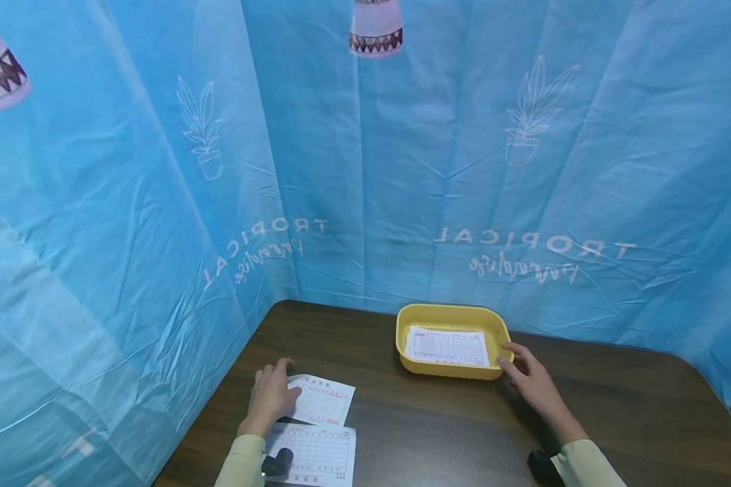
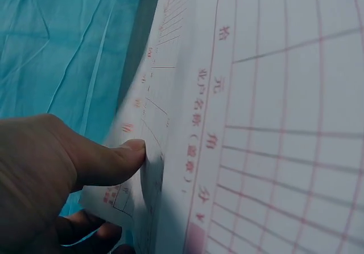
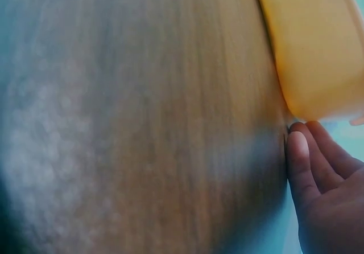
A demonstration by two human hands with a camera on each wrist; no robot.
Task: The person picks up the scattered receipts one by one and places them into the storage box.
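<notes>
My left hand (image 1: pixel 271 396) is at the left side of the table, pinching a white printed form (image 1: pixel 325 400) by its edge. In the left wrist view the thumb (image 2: pixel 128 157) presses on the sheet's face while other fingers are behind it. A second printed form (image 1: pixel 317 456) lies just nearer, partly under the dark wrist camera. My right hand (image 1: pixel 533 382) is at the right end of a yellow plastic basin (image 1: pixel 451 370), its fairly straight fingertips touching the rim and lower corner. Inside the basin lies a small stack of similar forms (image 1: pixel 449 346).
The dark wood-grain table (image 1: pixel 426 433) has rounded back corners. Blue printed curtains (image 1: pixel 402 169) hang close along its back and left edges. The basin sits near the back edge.
</notes>
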